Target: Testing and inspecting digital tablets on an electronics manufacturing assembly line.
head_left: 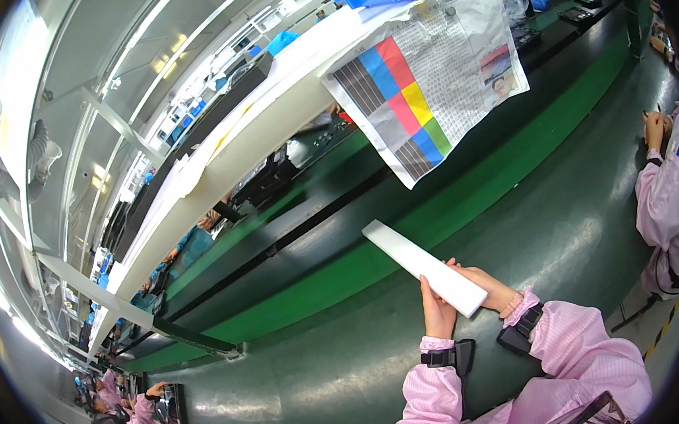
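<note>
Two hands, left hand (437, 309) and right hand (487, 287), each grip closed around one white foam bar (421, 266).

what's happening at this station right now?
A person in a pink smock holds a long white bar in both hands above a dark green workbench. The left hand grips its near end from below; the right hand steadies it from behind. A printed sheet with colour blocks hangs from the shelf above. Another person in pink sits to the right.
</note>
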`<state>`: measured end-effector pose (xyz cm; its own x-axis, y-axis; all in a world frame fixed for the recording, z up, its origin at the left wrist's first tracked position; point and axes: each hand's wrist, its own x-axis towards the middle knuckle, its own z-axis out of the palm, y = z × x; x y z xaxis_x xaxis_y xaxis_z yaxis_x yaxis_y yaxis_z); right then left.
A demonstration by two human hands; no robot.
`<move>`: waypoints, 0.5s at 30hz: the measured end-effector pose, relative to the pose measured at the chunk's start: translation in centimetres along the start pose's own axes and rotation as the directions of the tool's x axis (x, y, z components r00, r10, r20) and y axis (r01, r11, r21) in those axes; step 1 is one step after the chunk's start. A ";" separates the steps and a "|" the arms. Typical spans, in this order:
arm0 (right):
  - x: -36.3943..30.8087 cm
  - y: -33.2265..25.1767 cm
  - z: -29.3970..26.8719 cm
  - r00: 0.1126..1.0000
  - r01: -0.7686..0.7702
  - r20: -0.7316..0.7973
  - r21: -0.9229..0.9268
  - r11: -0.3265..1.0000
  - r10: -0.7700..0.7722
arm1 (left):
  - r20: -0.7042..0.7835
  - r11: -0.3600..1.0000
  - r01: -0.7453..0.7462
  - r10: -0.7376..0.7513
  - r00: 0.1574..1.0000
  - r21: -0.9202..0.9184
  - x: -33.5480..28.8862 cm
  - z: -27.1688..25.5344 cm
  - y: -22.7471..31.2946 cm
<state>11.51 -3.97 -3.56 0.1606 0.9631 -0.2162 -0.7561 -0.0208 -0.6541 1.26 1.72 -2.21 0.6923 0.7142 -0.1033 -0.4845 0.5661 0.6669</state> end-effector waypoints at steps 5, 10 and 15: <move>-0.2 -0.4 0.3 1.000 -0.008 -0.015 -0.024 1.000 0.007 | -0.003 1.000 -0.003 0.003 1.000 0.022 0.0 0.2 0.0; -0.1 -0.2 0.1 1.000 -0.014 0.008 -0.009 1.000 0.014 | -0.002 1.000 -0.013 0.013 1.000 -0.002 0.0 0.1 -0.1; 0.0 -0.1 -0.1 0.999 -0.030 -0.017 -0.017 0.999 0.030 | -0.012 1.000 -0.012 0.012 1.000 0.009 -0.1 0.3 -0.1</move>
<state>11.62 -4.04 -3.60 0.1487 0.9574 -0.2474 -0.7493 -0.0542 -0.6600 1.40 1.48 -2.01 0.6799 0.7259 -0.1043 -0.4877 0.5538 0.6749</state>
